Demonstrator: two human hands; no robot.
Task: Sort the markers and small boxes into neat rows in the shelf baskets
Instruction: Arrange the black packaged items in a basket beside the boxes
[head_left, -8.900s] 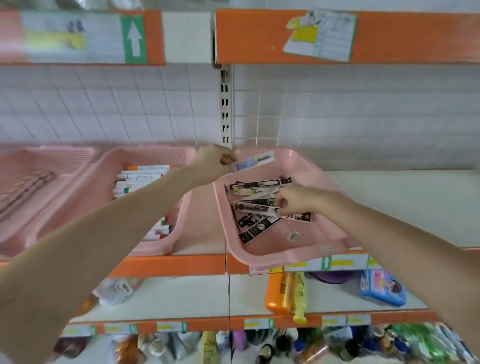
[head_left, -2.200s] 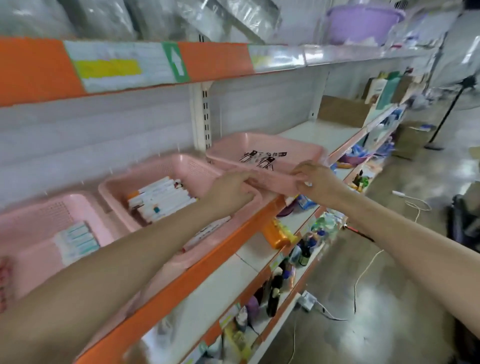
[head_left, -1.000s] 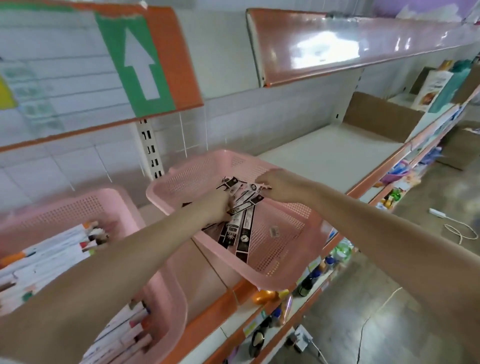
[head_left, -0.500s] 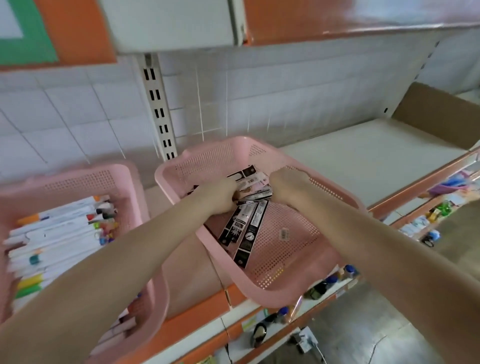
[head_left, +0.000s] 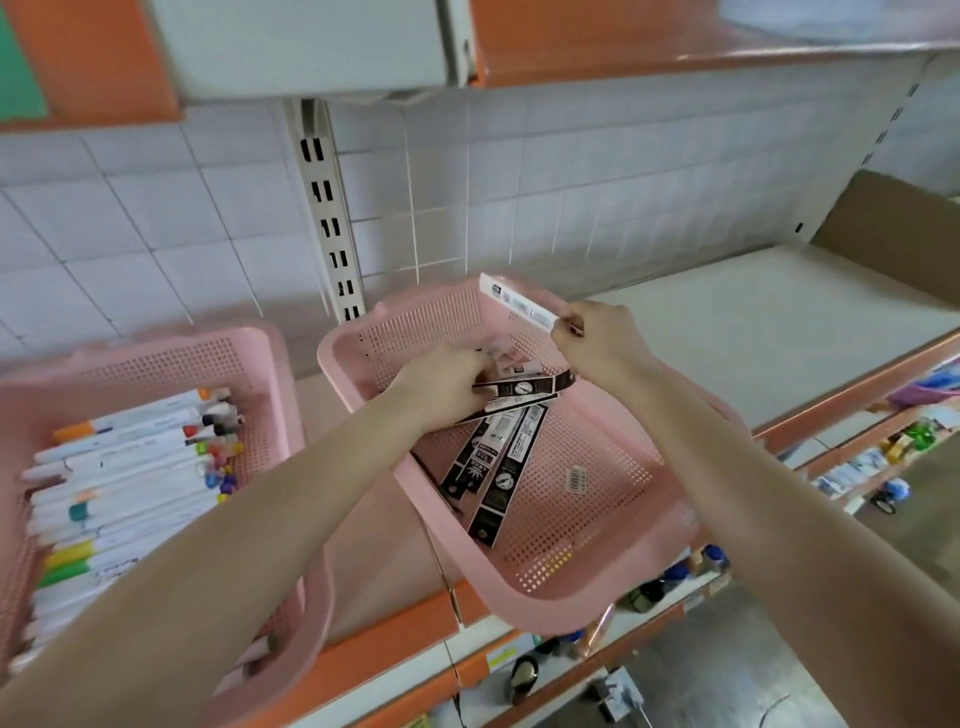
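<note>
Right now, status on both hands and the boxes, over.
Right hand pinches white box, held above basket. Left hand grips black boxes, jumbled inside. Nothing in the way.

Pink basket (head_left: 550, 610), dotted perforation grid, white barcode sticker (head_left: 575, 478). Inside: black boxes (head_left: 503, 480) w/ white print. Over its rim: white box (head_left: 519, 306). Left of it: 2nd pink basket (head_left: 156, 356), white markers (head_left: 130, 457), multicolour caps. Shelf edge (head_left: 384, 649) orange.

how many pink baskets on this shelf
2. The left basket holds rows of markers; the right basket holds slim black boxes that the left hand grips, while the right hand pinches a white box above it. Others may lie out of view.
</note>
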